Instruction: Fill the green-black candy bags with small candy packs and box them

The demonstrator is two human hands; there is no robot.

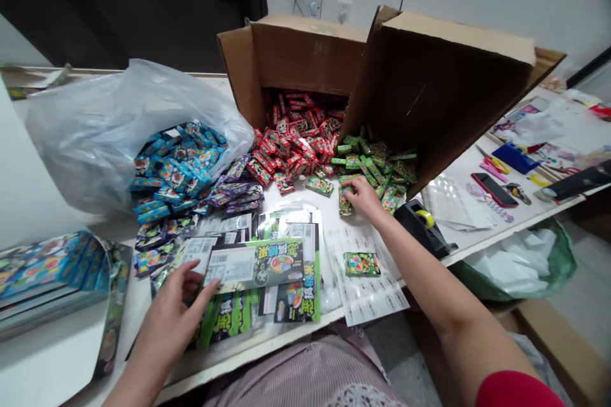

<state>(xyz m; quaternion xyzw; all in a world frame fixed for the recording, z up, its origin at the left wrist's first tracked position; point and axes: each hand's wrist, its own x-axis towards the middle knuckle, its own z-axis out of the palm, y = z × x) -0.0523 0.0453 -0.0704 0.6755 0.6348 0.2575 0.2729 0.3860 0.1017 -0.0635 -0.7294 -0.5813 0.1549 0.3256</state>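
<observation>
Over on the white table [267,348], the left hand [167,331] has its fingers lightly curled, pinching the edge of a flat green-and-black packet [252,265]. The right hand [363,198] sits curled over small green candy boxes [377,168], though you can't tell if it's gripping one. They're heaped against an open cardboard carton [305,57], so one careless reach could send them sliding into the tape dispenser [422,226].

One left hand [167,324], one right hand [363,198], one cardboard box [305,57], one tape dispenser [420,226], one smartphone [494,189]
</observation>
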